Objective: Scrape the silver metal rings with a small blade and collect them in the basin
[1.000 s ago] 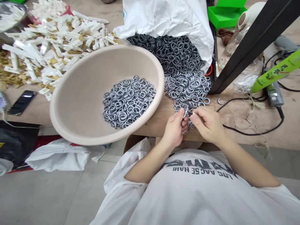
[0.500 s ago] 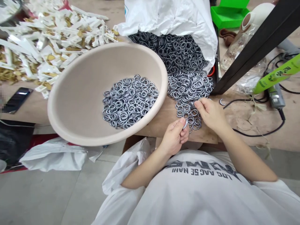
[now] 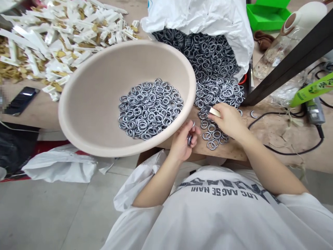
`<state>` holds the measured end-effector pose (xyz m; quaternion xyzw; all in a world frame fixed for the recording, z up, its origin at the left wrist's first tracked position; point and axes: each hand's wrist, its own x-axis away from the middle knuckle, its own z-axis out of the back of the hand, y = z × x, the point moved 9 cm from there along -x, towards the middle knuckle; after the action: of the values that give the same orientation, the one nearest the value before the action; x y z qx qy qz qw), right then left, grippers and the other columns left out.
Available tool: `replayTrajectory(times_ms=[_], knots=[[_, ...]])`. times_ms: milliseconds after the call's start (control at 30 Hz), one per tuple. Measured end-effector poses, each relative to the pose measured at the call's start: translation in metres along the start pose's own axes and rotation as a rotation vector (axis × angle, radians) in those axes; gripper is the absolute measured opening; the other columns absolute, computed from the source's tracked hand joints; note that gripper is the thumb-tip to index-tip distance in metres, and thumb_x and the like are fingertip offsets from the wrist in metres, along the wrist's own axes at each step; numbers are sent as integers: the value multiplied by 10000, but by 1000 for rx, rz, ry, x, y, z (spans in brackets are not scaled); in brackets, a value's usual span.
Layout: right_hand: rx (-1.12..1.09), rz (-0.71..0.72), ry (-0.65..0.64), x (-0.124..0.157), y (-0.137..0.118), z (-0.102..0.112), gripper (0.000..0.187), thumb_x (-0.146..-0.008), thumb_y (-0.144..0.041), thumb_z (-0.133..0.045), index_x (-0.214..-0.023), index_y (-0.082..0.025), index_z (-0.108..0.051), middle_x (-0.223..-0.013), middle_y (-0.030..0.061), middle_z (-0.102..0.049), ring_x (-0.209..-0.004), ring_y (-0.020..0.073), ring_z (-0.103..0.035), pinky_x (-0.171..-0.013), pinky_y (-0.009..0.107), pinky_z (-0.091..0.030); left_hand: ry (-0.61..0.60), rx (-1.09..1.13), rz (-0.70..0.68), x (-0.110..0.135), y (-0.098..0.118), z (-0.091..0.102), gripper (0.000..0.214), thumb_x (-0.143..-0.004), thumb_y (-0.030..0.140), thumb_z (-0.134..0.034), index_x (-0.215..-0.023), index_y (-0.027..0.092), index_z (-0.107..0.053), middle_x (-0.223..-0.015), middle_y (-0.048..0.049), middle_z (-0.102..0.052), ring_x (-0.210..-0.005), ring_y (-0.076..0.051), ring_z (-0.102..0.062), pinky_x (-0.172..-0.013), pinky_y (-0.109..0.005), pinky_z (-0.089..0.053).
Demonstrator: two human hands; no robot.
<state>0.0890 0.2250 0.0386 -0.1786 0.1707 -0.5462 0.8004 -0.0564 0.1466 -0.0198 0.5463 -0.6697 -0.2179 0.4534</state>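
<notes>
My left hand (image 3: 181, 142) is closed around a few grey rings (image 3: 189, 140), just below the near right rim of a big beige basin (image 3: 85, 86). My right hand (image 3: 230, 121) grips a small tool with a cream handle and dark tip (image 3: 213, 111); its exact kind I cannot make out. Under and beside that hand lie loose grey metal rings (image 3: 212, 133) on the wooden table. Inside the basin a heap of similar rings (image 3: 151, 109) rests toward the right side. More spill from a white sack (image 3: 200, 17) behind.
White and gold pieces (image 3: 67, 41) are piled at the back left, near a phone (image 3: 23, 100). A dark metal post (image 3: 286, 55) slants up on the right. Beyond it are a green box (image 3: 267, 17), a green-yellow strip (image 3: 312, 88) and a black cable (image 3: 293, 152).
My left hand has moved left toward the basin's rim, its fingers loosening to show rings. The tool in my right hand now shows. The whole view has shifted slightly.
</notes>
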Motion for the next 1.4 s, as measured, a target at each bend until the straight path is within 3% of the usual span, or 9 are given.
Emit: replayTrajectory(times_ms=[167, 267, 433, 600, 700, 900, 1033, 1233, 1400], knots=[[-478, -138, 45, 20, 20, 11, 166, -877, -362, -669, -854, -199, -653, -705, -17, -603, -652, 151, -511, -611, 290, -329, -8, -420, -306, -6, 20, -19, 328, -877, 475, -703, -762, 183, -607, -689, 9, -602, -589, -94, -477, -560, -206, -357], [-705, -150, 18, 31, 20, 11, 174, -860, -360, -681, -873, -190, -648, -710, -28, -594, -636, 131, -495, -601, 282, -353, -89, -574, -360, -4, 22, -36, 323, -942, 485, -608, -849, 183, -674, -717, -16, -648, -697, -141, -559, -675, -236, -415], [-815, -167, -23, 43, 18, 12, 220, -861, -398, -704, -853, -184, -655, -713, -23, -607, -637, 126, -504, -587, 275, -379, -252, -533, -197, -4, 0, -55, 396, -928, 551, -596, -852, 167, -657, -667, -8, -648, -587, -104, -500, -576, -218, -367], [-979, -137, 30, 52, 11, 14, 280, -857, -462, -738, -977, -212, -695, -846, 16, -688, -764, 180, -624, -718, 326, -487, -202, -243, 19, -3, -20, -62, 398, -837, 548, -681, -750, 178, -564, -514, 42, -540, -413, -55, -336, -415, -197, -210], [-912, -91, 101, 57, 8, 20, 335, -775, -483, -821, -971, -232, -715, -921, 37, -683, -850, 216, -638, -759, 354, -504, -203, -139, 90, 3, -25, -69, 366, -822, 485, -678, -687, 185, -518, -476, 44, -519, -382, -48, -319, -385, -189, -187], [-891, 42, 61, 54, -5, 21, 237, -898, -446, -706, -858, -213, -697, -902, 34, -603, -806, 174, -599, -719, 321, -478, -228, -82, 119, 9, -24, -74, 302, -772, 409, -729, -717, 179, -541, -480, 47, -530, -380, -43, -339, -373, -172, -180], [-900, -12, 144, 53, 7, 27, 298, -982, -472, -582, -851, -211, -643, -762, -5, -541, -681, 139, -512, -660, 300, -412, -274, -62, 123, 10, -20, -75, 305, -792, 393, -726, -697, 172, -537, -475, 66, -472, -375, -32, -309, -371, -166, -191], [-419, 262, 123, 75, -17, 42, 307, -1031, -387, -497, -792, -206, -560, -735, 3, -514, -696, 147, -492, -661, 309, -344, -316, 1, 196, 13, -20, -74, 348, -832, 438, -710, -709, 179, -512, -439, 96, -382, -357, -28, -228, -358, -153, -177], [-308, 318, 98, 79, -25, 39, 316, -1030, -346, -497, -747, -208, -467, -712, -12, -465, -656, 129, -442, -624, 295, -297, -360, 17, 251, 17, -23, -78, 372, -826, 457, -718, -710, 184, -493, -439, 111, -328, -363, -27, -203, -352, -135, -181]])
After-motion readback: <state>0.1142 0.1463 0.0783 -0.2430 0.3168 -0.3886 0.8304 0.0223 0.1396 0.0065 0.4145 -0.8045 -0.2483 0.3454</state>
